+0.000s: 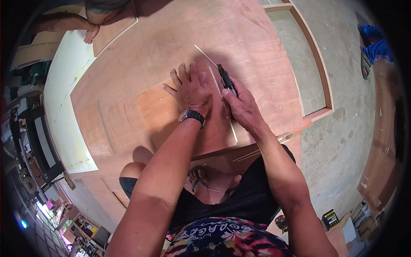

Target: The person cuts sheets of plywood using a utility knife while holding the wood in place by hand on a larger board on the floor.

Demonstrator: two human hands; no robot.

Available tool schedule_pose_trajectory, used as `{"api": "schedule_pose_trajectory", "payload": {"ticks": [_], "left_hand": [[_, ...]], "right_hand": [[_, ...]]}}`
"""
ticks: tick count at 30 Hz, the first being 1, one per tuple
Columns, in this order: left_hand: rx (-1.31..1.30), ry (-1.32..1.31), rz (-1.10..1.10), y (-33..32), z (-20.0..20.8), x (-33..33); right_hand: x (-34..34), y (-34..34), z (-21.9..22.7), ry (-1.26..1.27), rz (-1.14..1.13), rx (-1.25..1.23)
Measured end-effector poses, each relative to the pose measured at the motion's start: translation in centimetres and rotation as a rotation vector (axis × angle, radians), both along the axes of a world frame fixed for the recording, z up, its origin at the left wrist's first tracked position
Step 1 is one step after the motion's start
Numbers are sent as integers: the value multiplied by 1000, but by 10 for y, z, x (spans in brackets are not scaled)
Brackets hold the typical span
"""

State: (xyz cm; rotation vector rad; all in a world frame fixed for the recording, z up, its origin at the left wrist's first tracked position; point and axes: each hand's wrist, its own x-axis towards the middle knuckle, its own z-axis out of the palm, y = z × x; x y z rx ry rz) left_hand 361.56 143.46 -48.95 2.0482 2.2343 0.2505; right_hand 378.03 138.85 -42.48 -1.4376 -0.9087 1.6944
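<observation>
Your right hand (240, 102) grips a slim black-handled cutter (226, 80) beside your left hand (192, 89), spread flat on a thin orange-brown plywood sheet (155, 109); a sideways slip could nick that hand

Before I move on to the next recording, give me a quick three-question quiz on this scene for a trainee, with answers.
1. Multiple choice: which wrist wears the watch? A) left B) right C) neither
2. True or false: an open wooden frame lies farther right in the picture than the right hand.
3. Short answer: what is in the right hand's grip, and how are the fingers of the left hand held?

Key:
1. A
2. True
3. A dark handheld tool; spread apart
</observation>
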Motion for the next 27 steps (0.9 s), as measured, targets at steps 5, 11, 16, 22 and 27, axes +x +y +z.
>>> {"api": "schedule_pose_trajectory", "payload": {"ticks": [5, 11, 16, 22, 27], "left_hand": [[-65, 19, 2, 0, 6, 5], [-52, 85, 0, 0, 2, 0], [24, 73, -39, 0, -3, 1], [4, 46, -35, 1, -1, 1], [5, 65, -38, 0, -1, 2]], "right_hand": [[1, 2, -2, -36, 1, -19], [-3, 6, -4, -325, 41, 205], [-10, 8, -22, -433, 25, 346], [-14, 20, -16, -466, 62, 413], [-20, 22, -27, -574, 93, 420]]}}
